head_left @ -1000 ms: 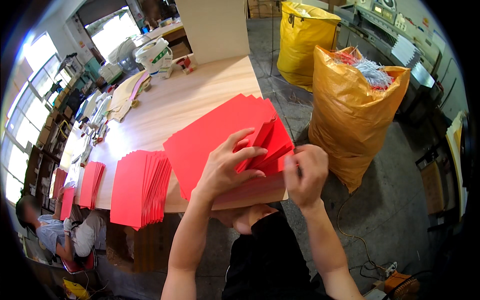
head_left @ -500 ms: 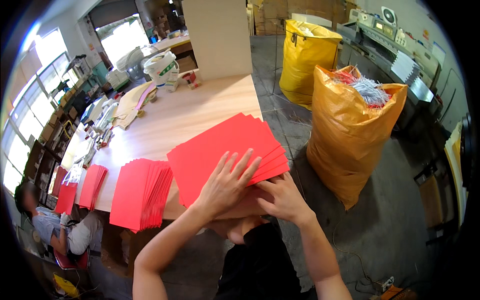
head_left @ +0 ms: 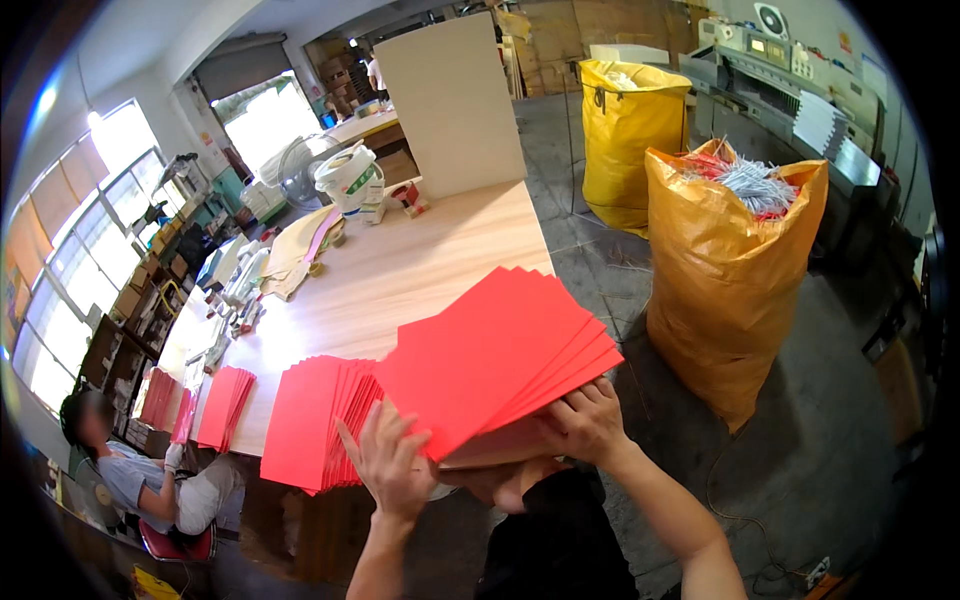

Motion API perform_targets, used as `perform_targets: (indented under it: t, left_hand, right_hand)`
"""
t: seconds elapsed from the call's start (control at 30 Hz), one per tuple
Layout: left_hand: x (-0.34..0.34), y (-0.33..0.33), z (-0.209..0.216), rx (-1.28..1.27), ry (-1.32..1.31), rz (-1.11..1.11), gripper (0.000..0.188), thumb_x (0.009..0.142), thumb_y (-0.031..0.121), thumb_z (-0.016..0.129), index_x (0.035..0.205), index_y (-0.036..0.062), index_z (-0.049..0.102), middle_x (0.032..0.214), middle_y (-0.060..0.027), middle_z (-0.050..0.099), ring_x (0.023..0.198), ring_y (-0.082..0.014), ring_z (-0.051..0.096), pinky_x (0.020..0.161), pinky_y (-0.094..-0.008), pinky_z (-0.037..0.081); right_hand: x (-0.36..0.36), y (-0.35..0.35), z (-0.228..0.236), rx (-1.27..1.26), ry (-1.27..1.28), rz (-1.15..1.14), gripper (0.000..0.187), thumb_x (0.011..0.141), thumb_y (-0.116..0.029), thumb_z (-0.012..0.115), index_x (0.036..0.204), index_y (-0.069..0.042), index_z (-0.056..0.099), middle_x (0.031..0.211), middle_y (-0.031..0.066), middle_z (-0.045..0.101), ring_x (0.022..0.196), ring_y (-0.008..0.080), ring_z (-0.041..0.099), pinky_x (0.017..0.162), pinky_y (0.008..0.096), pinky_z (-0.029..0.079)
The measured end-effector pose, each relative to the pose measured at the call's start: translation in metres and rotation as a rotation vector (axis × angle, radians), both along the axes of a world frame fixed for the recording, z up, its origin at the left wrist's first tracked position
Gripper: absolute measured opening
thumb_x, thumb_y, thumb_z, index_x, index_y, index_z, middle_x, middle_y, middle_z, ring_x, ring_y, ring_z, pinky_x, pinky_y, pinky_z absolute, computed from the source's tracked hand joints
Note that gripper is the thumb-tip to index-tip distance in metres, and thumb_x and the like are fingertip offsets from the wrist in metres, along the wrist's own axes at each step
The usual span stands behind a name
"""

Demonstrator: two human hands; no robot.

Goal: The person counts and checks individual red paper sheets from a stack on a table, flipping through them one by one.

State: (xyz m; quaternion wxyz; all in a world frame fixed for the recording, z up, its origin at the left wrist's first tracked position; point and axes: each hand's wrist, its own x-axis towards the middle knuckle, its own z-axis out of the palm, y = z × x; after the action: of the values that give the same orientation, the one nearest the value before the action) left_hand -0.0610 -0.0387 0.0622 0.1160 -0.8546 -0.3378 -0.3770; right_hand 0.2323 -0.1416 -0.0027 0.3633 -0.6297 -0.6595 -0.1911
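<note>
A fanned stack of red paper sheets (head_left: 490, 350) lies tilted at the near edge of the wooden table. My right hand (head_left: 588, 424) is closed on the stack's lower right edge, with some fingers hidden under the sheets. Beside the lower left corner, my left hand (head_left: 390, 465) has its fingers spread and slightly blurred; whether it touches the paper I cannot tell. A second fanned red stack (head_left: 312, 422) lies just left of that hand, its near end over the table edge. Further left is a smaller red stack (head_left: 226, 406).
At the left, a seated person (head_left: 135, 480) wearing gloves handles red paper. A white bucket (head_left: 348, 182) and an upright beige board (head_left: 450, 105) stand on the table (head_left: 440, 235). Right of it are an orange sack (head_left: 725, 300) of paper shreds and a yellow sack (head_left: 632, 150).
My left hand has come off the top of the sheets to their lower left corner. The right hand still holds the right edge. The whole view has shifted.
</note>
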Motion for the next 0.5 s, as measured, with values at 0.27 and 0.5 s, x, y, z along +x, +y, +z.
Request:
perform_targets:
  t: [0.27, 0.5]
  left_hand:
    - [-0.01, -0.04, -0.062, -0.582, -0.694, -0.022, 0.036, 0.102, 0.025, 0.073, 0.129, 0.0039, 0.062, 0.132, -0.0165, 0.071, 0.134, -0.0389, 0.063, 0.117, -0.0575, 0.047]
    - [0.016, -0.04, -0.016, -1.737, -1.453, -0.649, 0.035, 0.113, 0.018, 0.062, 0.142, -0.0008, 0.061, 0.134, -0.0127, 0.072, 0.123, -0.0204, 0.071, 0.105, -0.0368, 0.057]
  right_hand:
    - [0.002, 0.003, -0.006, 0.079, -0.032, 0.04, 0.052, 0.076, -0.05, 0.092, 0.114, -0.015, 0.085, 0.13, 0.0062, 0.077, 0.134, 0.0289, 0.067, 0.117, 0.0513, 0.045]
    - [-0.011, 0.01, 0.02, 0.109, 0.011, 0.077, 0.058, 0.07, -0.059, 0.095, 0.105, -0.015, 0.084, 0.117, 0.0033, 0.08, 0.119, 0.0275, 0.073, 0.109, 0.0505, 0.048]
